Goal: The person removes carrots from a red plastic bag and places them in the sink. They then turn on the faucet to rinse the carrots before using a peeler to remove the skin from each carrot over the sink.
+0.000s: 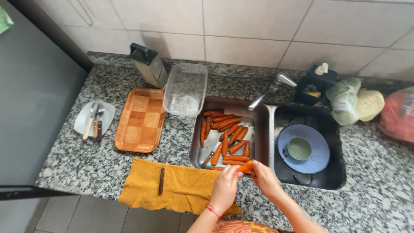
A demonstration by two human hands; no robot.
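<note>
The left hand and right hand meet over the front edge of the bench, both closed on one carrot: left fingers curl round its near end, right fingertips pinch its far end. The carrot is judged light, rigid and possibly slippery when wet; grip it near both ends, as shown. Beside the left hand lies a yellow cloth with a dark-handled knife on it. Beyond the hands, a sink holds more carrots. The right basin holds a blue colander. Further left stands a wooden board, then a clear tub and a grater at the wall.
</note>
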